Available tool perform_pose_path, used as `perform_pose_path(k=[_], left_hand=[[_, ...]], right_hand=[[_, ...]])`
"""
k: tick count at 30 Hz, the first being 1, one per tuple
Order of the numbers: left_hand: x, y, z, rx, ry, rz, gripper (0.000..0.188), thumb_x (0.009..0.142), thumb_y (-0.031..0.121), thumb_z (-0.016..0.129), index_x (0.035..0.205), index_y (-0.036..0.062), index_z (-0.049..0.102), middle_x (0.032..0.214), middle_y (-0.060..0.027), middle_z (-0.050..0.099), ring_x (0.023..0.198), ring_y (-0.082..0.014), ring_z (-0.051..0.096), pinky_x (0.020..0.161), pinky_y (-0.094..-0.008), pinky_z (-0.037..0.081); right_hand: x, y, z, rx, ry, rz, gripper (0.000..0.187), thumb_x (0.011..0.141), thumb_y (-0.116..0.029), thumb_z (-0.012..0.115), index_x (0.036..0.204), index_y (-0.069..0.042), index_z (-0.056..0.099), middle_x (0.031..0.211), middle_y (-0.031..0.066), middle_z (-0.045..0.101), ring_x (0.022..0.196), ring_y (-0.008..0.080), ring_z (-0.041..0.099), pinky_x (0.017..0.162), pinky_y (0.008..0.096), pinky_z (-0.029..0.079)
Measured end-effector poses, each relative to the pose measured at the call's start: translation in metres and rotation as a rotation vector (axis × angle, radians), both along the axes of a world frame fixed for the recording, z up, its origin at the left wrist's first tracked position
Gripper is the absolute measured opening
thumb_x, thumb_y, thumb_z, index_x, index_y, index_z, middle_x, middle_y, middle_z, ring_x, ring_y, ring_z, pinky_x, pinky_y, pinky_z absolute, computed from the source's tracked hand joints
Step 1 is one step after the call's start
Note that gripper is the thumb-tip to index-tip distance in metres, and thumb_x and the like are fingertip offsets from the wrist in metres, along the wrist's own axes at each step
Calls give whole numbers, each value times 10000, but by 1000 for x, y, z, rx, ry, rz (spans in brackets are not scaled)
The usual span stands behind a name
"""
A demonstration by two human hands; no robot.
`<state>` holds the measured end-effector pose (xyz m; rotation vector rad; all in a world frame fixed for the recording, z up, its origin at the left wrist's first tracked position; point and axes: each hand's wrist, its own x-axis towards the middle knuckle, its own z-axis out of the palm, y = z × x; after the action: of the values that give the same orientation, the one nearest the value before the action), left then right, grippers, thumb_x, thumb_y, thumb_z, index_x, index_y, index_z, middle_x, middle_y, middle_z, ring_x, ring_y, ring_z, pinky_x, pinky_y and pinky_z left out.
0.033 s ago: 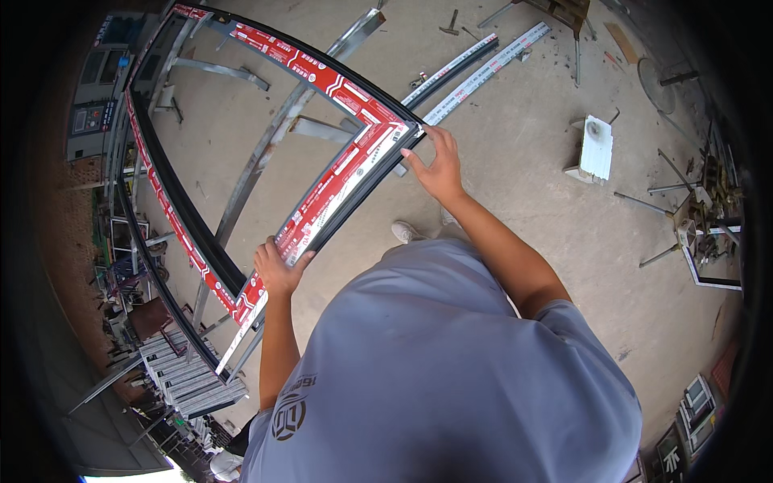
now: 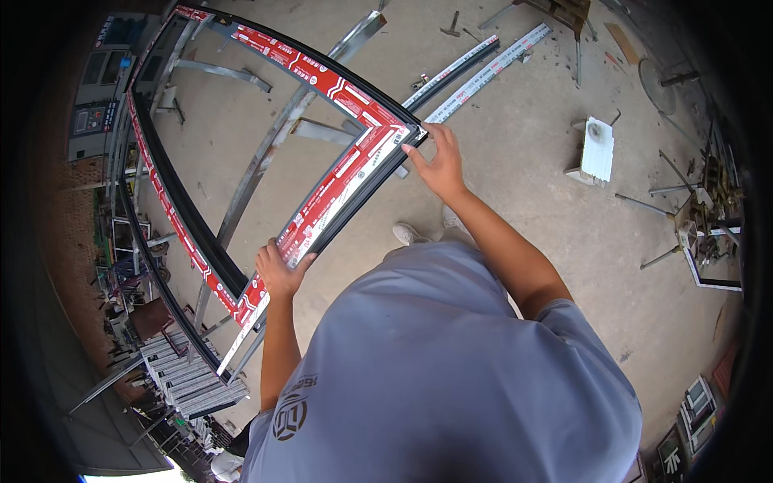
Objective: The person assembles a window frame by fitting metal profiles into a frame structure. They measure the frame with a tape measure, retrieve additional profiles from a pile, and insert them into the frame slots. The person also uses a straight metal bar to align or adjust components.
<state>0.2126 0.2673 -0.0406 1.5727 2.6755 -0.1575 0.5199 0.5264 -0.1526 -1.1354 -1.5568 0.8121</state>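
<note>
A large rectangular window frame (image 2: 342,173) with dark edges, covered in red and white protective film, spans the left half of the view. My left hand (image 2: 279,274) grips its near bar toward the left end, fingers over the film and thumb along the outer edge. At the frame's near right corner, my right hand (image 2: 439,167) is closed round the edge, its fingertips against the corner and its thumb on the near side. The undersides of the bars in both grips are hidden.
Metal support beams (image 2: 278,137) run below the frame. Two long profiles (image 2: 487,75) extend beyond its right corner, near a hammer (image 2: 451,26) on the floor. A white-topped stool (image 2: 597,150) stands right. Stacked profiles (image 2: 189,374) lie lower left, beside machinery (image 2: 90,121) farther up.
</note>
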Motion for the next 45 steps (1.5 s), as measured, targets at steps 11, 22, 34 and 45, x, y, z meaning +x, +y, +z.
perform_pose_path(k=[11, 22, 34, 45], left_hand=[[15, -9, -9, 279, 13, -77, 950, 718, 498, 867, 1443, 15, 486, 1401, -204, 510, 1296, -405, 476, 1107, -526, 374], [21, -23, -23, 410, 57, -244, 609, 755, 186, 858, 1329, 150, 658, 1396, -128, 564, 1304, -379, 509, 1116, -542, 393], [41, -30, 4, 489, -70, -355, 437, 716, -32, 777, 1140, 53, 715, 779, -70, 617, 676, -255, 627, 602, -366, 515], [69, -57, 17, 343, -199, -351, 441, 755, -13, 731, 1181, 96, 698, 761, -51, 597, 649, -245, 606, 568, -356, 506]], right_hand=[[-2, 31, 8, -139, -16, 197, 372, 830, -137, 821, 1135, 8, 665, 1013, 101, 631, 767, 166, 615, 708, 299, 537], [-10, 28, -8, -332, 136, 280, 264, 844, -60, 800, 1041, 7, 637, 1010, 96, 629, 819, 145, 641, 727, 284, 547], [14, 12, 51, -137, 204, 391, 441, 864, 52, 662, 1286, -2, 549, 1133, 90, 623, 1076, 202, 616, 980, 335, 483], [76, 21, 79, -272, -112, 748, 197, 932, -18, 673, 1125, 8, 699, 1058, 105, 687, 1016, 195, 653, 915, 314, 505]])
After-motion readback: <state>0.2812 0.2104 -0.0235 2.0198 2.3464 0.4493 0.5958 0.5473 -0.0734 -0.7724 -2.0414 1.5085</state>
